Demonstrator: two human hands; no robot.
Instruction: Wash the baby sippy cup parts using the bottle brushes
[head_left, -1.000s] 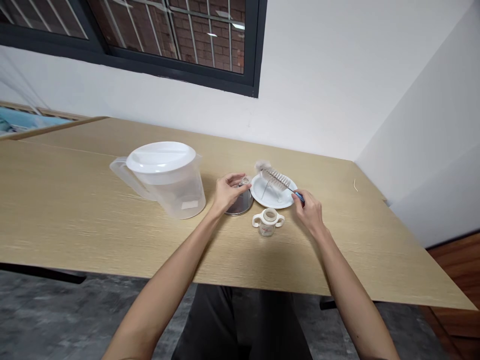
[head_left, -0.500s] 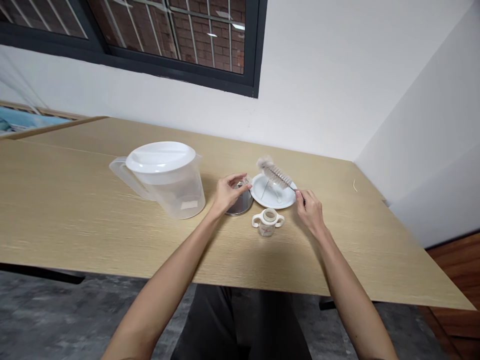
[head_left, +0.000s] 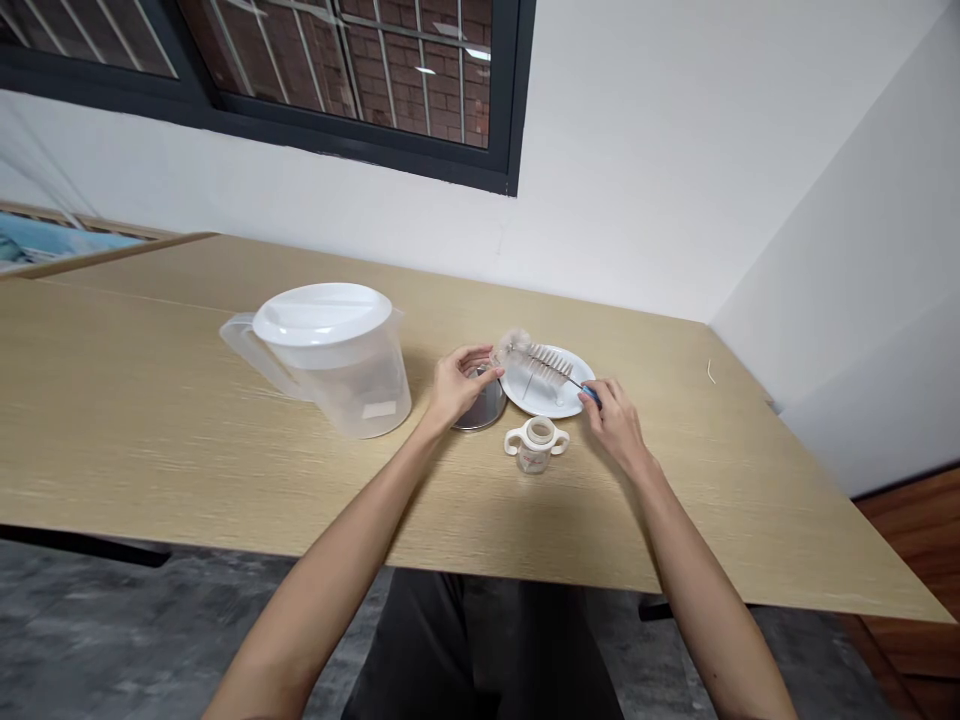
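Observation:
My right hand (head_left: pixel 616 422) is closed around the blue handle of a bottle brush (head_left: pixel 551 366) with pale bristles. The brush points left over a white plate (head_left: pixel 517 399), its tip touching or just beside what my left hand (head_left: pixel 459 388) pinches. That small clear piece (head_left: pixel 496 359) sits between thumb and fingers, its kind too small to make out. Below the left hand is a round metal container (head_left: pixel 482 408), partly hidden by the fingers. A small clear baby bottle (head_left: pixel 534 458) with two cream handles stands uncapped in front of the plate. Thin wire-like items lie on the plate.
A large translucent pitcher (head_left: pixel 352 385) with a white lid stands left of my hands. The wooden table (head_left: pixel 225 470) meets a white wall behind, under a dark-framed window (head_left: pixel 360 150). A short pale strip (head_left: pixel 711 372) lies at the right.
My right hand has moved slightly left, bringing the brush lower and its tip to the clear piece in my left hand. My left hand has stayed almost still.

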